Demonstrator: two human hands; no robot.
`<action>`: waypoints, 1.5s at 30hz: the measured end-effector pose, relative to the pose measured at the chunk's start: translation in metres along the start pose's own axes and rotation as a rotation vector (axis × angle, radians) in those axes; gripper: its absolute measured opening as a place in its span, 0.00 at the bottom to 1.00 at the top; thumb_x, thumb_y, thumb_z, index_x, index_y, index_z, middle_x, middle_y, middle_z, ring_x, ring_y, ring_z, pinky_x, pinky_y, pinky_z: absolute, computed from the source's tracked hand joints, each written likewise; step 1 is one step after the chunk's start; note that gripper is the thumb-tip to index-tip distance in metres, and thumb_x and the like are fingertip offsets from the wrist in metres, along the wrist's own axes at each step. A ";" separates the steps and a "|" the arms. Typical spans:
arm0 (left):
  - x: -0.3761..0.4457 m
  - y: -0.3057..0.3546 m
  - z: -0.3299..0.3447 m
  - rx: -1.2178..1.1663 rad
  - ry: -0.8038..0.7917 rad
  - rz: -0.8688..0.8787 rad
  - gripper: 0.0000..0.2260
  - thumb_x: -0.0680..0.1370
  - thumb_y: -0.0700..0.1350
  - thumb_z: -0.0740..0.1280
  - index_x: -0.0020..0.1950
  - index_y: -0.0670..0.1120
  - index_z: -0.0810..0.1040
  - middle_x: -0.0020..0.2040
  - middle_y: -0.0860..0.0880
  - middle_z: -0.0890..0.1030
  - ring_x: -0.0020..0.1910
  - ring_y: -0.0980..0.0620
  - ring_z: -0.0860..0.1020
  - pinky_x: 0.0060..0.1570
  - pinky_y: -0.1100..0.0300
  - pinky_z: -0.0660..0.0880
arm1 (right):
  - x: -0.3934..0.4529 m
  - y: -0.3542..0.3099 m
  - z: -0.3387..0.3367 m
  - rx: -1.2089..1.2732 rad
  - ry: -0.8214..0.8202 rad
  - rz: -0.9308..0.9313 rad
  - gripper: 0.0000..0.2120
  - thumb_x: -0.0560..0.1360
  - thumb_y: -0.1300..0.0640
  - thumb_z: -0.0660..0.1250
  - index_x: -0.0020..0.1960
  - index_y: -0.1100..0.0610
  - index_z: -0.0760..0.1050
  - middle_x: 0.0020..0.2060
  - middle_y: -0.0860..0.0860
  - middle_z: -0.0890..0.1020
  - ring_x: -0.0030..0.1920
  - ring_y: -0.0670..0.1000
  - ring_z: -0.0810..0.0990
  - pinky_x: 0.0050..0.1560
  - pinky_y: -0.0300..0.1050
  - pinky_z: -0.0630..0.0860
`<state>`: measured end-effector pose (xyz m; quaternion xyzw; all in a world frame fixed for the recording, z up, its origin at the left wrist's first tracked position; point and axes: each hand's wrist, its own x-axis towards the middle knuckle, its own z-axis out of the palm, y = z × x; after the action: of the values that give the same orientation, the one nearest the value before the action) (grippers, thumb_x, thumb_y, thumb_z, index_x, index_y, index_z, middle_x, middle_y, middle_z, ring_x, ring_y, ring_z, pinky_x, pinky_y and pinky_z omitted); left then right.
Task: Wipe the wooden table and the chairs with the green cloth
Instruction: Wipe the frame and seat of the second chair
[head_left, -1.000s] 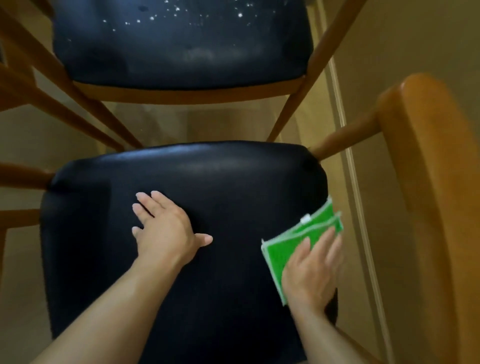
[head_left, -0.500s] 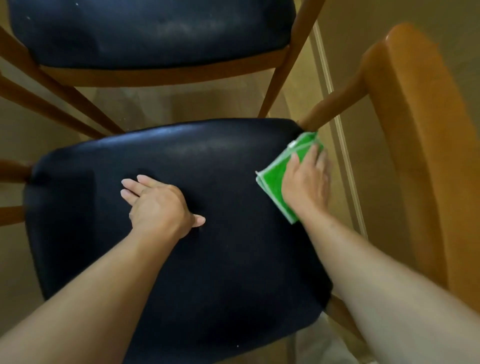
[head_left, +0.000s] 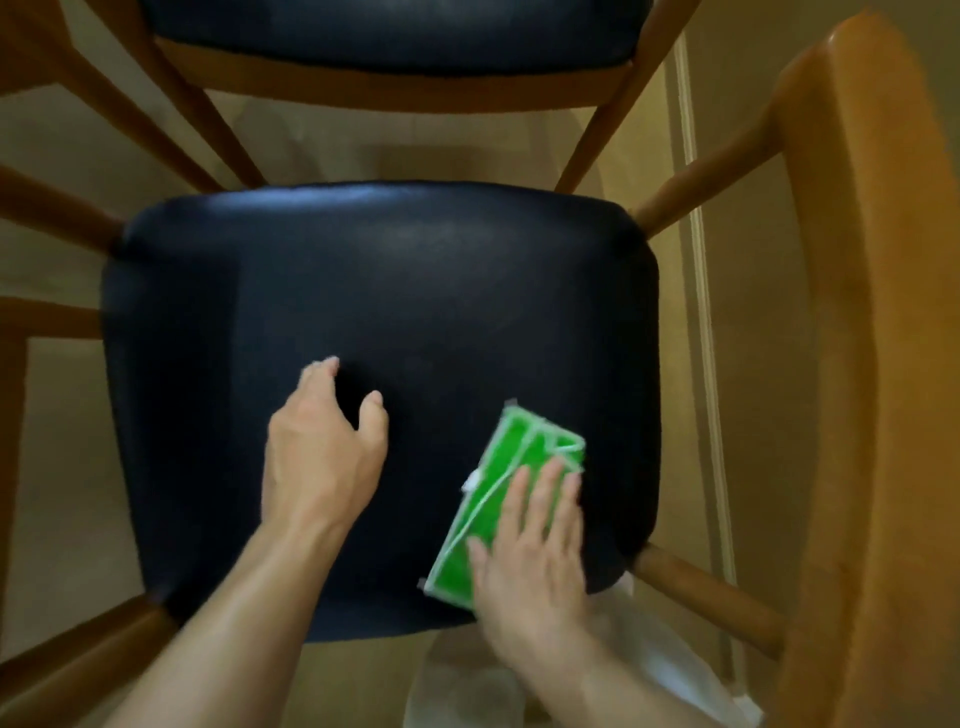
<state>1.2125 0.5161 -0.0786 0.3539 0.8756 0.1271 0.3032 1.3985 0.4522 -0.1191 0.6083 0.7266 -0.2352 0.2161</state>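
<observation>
The right hand (head_left: 535, 551) lies flat on the folded green cloth (head_left: 506, 499), palm down, its fingers straight and slightly spread, pointing away from the person. It presses the cloth onto the near right part of the black chair seat (head_left: 374, 322). The cloth is a long folded rectangle with pale edging, tilted so that its far end leans to the right; its near corner sits just at the seat's front edge, and the hand covers its near right half. The right forearm comes in from the lower right, crossing the seat's front edge.

The left hand (head_left: 322, 457) is over the middle of the seat, a little to the left of the cloth and apart from it. Its fingers are bent loosely and its thumb stands out to the right, leaving an arch of dark seat between thumb and fingers; it holds nothing. Whether its fingertips touch the seat cannot be told. The left forearm runs in from the lower left.

The seat sits in a wooden frame, with a curved wooden backrest (head_left: 857, 364) along the right side. A second chair (head_left: 395, 41) with a like black seat stands just beyond, at the top of the view. Pale flooring (head_left: 67, 467) shows beneath both.
</observation>
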 end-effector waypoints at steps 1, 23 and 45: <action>-0.008 -0.004 0.001 -0.029 0.014 -0.028 0.21 0.77 0.50 0.65 0.69 0.45 0.70 0.62 0.42 0.78 0.60 0.43 0.75 0.57 0.56 0.70 | -0.009 -0.006 0.008 -0.093 -0.104 -0.187 0.44 0.79 0.42 0.51 0.71 0.63 0.22 0.71 0.66 0.27 0.70 0.66 0.24 0.66 0.66 0.28; -0.102 -0.023 0.041 0.003 -0.324 -0.334 0.06 0.77 0.49 0.60 0.46 0.51 0.76 0.39 0.52 0.79 0.37 0.52 0.78 0.37 0.57 0.77 | 0.028 0.057 -0.055 -0.948 -0.613 -0.522 0.15 0.77 0.65 0.61 0.62 0.59 0.77 0.60 0.55 0.80 0.58 0.59 0.80 0.53 0.53 0.78; -0.100 -0.004 0.021 -0.333 -0.214 -0.485 0.10 0.75 0.54 0.64 0.43 0.49 0.79 0.37 0.54 0.82 0.39 0.53 0.80 0.41 0.57 0.77 | 0.088 0.010 -0.118 0.147 -0.298 -0.232 0.18 0.79 0.47 0.61 0.49 0.62 0.78 0.49 0.59 0.83 0.51 0.60 0.80 0.46 0.44 0.72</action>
<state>1.2796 0.4440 -0.0525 0.0913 0.8648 0.1550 0.4688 1.3907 0.5944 -0.0786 0.4929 0.7328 -0.3984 0.2477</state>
